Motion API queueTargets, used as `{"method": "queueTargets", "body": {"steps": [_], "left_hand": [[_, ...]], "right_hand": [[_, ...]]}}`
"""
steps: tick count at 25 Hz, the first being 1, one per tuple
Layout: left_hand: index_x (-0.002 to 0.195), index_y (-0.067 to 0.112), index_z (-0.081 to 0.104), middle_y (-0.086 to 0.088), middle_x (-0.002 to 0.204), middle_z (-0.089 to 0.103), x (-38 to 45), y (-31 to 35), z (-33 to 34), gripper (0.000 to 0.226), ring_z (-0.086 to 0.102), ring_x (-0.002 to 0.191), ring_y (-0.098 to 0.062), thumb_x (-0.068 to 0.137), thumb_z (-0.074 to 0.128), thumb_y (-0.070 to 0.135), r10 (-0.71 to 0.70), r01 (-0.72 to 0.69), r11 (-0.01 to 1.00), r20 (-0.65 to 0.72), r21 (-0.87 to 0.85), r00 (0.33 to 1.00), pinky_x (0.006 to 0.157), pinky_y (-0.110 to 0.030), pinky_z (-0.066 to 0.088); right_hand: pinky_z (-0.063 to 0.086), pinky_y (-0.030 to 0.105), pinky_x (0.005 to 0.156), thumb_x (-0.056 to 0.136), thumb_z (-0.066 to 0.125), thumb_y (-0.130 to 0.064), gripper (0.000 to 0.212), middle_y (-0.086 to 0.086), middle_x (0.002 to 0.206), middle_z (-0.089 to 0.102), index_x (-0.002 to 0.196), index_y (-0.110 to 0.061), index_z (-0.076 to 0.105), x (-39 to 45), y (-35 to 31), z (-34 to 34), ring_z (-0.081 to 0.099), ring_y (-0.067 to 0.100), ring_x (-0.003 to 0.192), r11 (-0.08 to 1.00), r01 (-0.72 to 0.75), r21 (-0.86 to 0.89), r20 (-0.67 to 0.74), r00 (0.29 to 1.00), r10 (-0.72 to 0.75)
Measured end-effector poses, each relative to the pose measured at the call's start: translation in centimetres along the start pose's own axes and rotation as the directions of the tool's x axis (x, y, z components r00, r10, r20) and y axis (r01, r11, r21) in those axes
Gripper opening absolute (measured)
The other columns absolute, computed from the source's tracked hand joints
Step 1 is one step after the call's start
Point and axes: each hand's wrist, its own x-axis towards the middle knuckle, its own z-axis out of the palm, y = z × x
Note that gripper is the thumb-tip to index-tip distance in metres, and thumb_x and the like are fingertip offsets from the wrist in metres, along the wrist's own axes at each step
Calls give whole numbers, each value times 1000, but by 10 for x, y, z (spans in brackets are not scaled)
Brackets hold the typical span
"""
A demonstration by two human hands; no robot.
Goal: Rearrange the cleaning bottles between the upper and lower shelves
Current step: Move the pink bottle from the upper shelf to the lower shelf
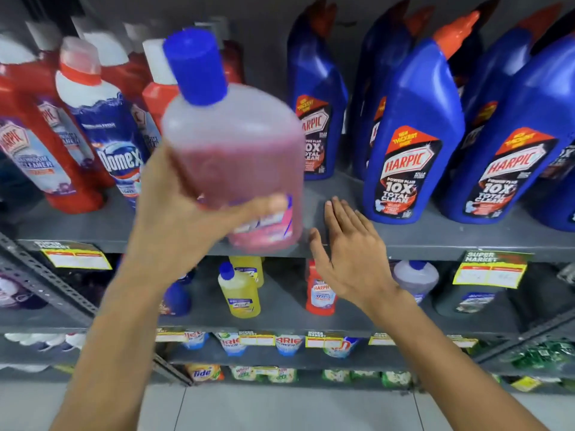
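Observation:
My left hand (174, 209) grips a clear bottle of pink cleaner with a blue cap (233, 144), held tilted in front of the upper shelf (404, 241), over the gap between the red and blue bottles. My right hand (348, 253) is flat and open, fingers spread, just below and right of that bottle at the shelf's front edge, holding nothing. On the lower shelf (286, 318) stand a yellow bottle (239, 290), a small red Harpic bottle (320, 290) and a purple bottle with a blue cap (417, 278).
Red Harpic bottles (40, 154) and a white Domex bottle (109, 132) fill the upper shelf's left. Large blue Harpic bottles (410, 135) crowd its right. Yellow price tags (490, 270) hang on the shelf edges. Detergent pouches (230, 342) sit on shelves further down, above a tiled floor.

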Motion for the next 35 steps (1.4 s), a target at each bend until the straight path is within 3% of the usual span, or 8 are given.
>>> {"method": "queueTargets", "body": {"steps": [2,5,8,13,17,22,28,35], "left_hand": [[128,36,72,18,121,84,-49,-6,-24,98,80,107,4,39,107,58,-131,129,991,37,47,991,82,-11,64],[125,40,72,13,114,86,-118,-43,-24,100,82,99,-5,33,110,50,-380,368,925,171,99,909,81,-29,69],[113,49,71,16,104,83,-152,-96,-4,88,76,85,-2,34,108,37,-498,476,867,197,149,845,71,-14,62],[120,34,66,8,108,81,-148,-172,38,84,77,96,-15,45,102,24,-575,565,818,148,106,805,82,-30,66],[105,36,60,20,90,76,-130,-203,77,72,72,80,2,52,103,11,-592,578,802,67,154,803,67,-10,57],[124,15,63,-9,117,76,-118,-222,105,77,70,104,-35,60,104,4,-642,634,756,-6,163,767,91,-46,62],[131,12,62,-2,113,72,-123,-232,125,78,67,101,-29,66,103,4,-636,640,757,-76,132,768,80,-22,55],[145,1,54,-15,128,73,-119,-239,130,83,68,114,-34,74,98,-1,-643,643,758,-43,106,765,102,-47,61]], "right_hand": [[21,35,130,106,29,-50,70,12,165,34,159,-4,38,2,3,-1,28,20,155,1000,18,7,44,999,-18],[19,34,130,108,31,-50,67,6,168,29,161,-9,33,12,12,-2,24,16,156,995,88,43,91,992,-92],[17,30,129,109,29,-51,66,1,169,27,163,-13,31,16,17,-4,23,12,156,989,142,42,107,983,-146],[25,32,128,107,21,-54,70,2,166,33,161,-12,36,14,17,0,30,13,154,989,144,15,68,987,-145],[27,32,128,107,22,-54,70,3,165,35,160,-11,38,14,18,2,31,13,153,988,152,7,40,987,-153],[29,33,127,107,25,-52,68,3,164,37,158,-11,41,13,17,5,33,12,153,990,139,-6,10,990,-139],[32,33,126,106,28,-51,67,5,163,40,156,-10,44,14,18,9,36,13,151,991,132,0,-23,991,-132],[33,33,125,106,24,-52,69,4,162,41,156,-10,44,14,19,9,36,13,151,989,142,-27,-22,990,-143]]}}
